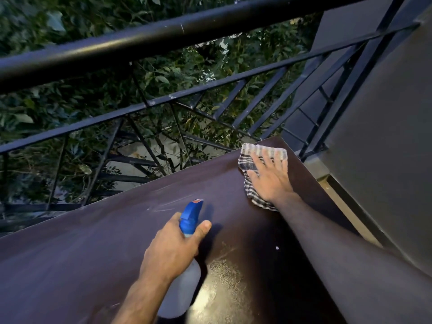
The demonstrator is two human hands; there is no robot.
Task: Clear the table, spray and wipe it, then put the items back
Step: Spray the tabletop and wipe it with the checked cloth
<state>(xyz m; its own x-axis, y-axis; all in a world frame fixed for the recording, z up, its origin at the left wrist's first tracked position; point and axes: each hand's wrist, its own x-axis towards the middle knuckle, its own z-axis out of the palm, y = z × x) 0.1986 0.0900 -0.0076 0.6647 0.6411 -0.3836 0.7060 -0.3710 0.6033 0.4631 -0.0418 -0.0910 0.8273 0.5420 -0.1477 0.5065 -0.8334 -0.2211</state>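
While gripped: half-full spray bottle [187, 260]

Blue-topped bottle [190, 218], checked cloth [252, 183]

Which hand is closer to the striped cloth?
Right. The right hand presses flat on the striped cloth; the left hand grips the spray bottle, apart from the cloth.

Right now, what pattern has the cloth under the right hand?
Dark and white checked stripes on the cloth, best seen in the head view.
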